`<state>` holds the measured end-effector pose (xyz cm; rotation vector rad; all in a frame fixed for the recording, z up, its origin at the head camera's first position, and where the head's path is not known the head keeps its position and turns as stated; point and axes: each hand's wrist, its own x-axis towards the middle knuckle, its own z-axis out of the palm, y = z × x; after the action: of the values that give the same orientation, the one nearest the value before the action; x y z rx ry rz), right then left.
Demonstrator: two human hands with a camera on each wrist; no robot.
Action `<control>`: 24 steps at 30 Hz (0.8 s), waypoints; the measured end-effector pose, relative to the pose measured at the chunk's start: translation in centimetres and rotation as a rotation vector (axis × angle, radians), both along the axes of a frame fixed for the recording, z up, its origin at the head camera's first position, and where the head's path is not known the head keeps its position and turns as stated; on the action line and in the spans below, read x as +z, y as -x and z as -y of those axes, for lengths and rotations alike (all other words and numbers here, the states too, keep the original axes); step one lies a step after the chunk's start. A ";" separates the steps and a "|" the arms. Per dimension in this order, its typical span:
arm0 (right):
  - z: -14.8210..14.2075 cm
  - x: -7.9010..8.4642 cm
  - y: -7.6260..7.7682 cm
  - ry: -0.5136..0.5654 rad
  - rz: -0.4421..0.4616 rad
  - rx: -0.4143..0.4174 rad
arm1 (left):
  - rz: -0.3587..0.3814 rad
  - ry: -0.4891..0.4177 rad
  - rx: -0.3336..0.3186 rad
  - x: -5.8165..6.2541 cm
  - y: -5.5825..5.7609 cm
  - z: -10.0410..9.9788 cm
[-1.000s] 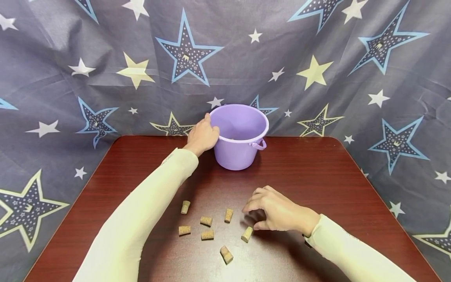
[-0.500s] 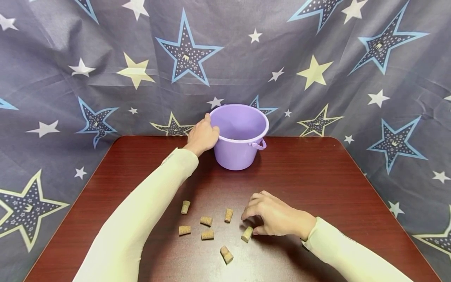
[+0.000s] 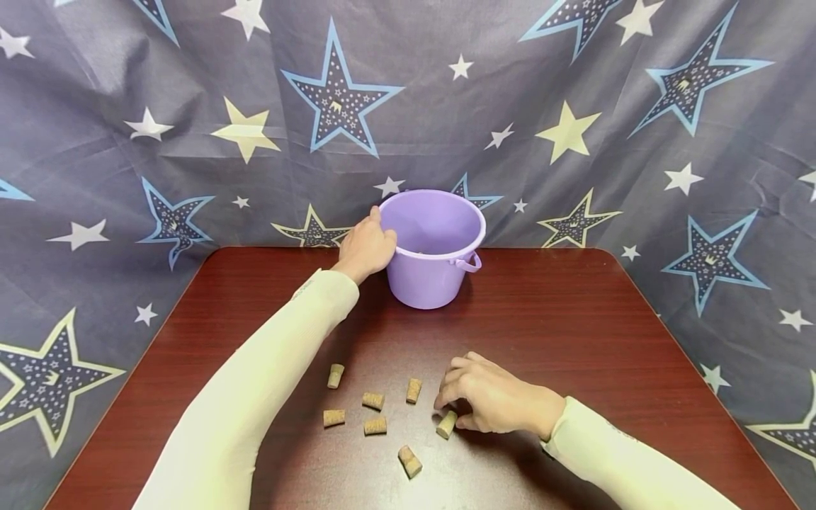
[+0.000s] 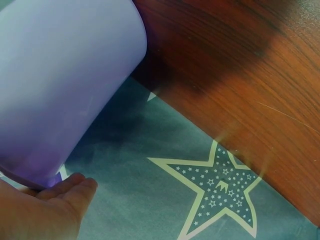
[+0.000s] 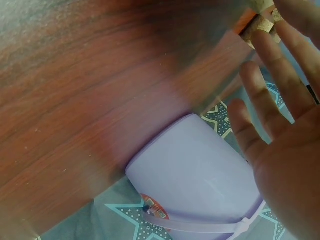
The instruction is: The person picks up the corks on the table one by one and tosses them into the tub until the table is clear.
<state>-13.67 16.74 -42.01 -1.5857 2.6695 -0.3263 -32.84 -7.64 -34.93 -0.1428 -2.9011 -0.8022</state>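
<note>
A purple bucket (image 3: 427,280) stands upright at the back of the table. My left hand (image 3: 370,248) grips its rim on the left side; in the left wrist view the fingers (image 4: 75,192) lie at the rim. My right hand (image 3: 489,395) is low over the table, thumb and fingers spread around a cork (image 3: 447,425). Whether they touch that cork is hard to tell. In the right wrist view the hand (image 5: 290,140) has its fingers apart, with corks (image 5: 259,29) partly hidden beyond the fingertips.
Several other corks lie scattered left of the right hand, among them one cork (image 3: 414,390) close by and another (image 3: 410,461) nearer the front. The bucket's handle (image 3: 469,263) hangs at its right. A star-patterned cloth (image 3: 408,127) hangs behind the brown table (image 3: 542,319).
My right hand has moved slightly left and down, bringing its thumb and fingers closer around the nearest cork. The left hand and bucket have stayed in place.
</note>
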 end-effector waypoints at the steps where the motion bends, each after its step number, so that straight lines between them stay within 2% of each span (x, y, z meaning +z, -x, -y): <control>1: 0.0 0.0 0.0 0.000 -0.004 0.005 | 0.000 0.001 -0.001 0.0 0.0 0.0; 13: 0.1 -0.8 0.2 0.021 -0.043 0.046 | -0.001 0.000 0.001 0.0 0.1 0.0; 24: 0.2 -1.1 0.2 0.036 -0.044 0.037 | -0.004 -0.006 0.010 -0.1 0.1 0.0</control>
<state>-13.83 16.56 -43.07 -1.6700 2.6776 -0.3442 -32.97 -7.62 -35.04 -0.1284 -2.8934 -0.8079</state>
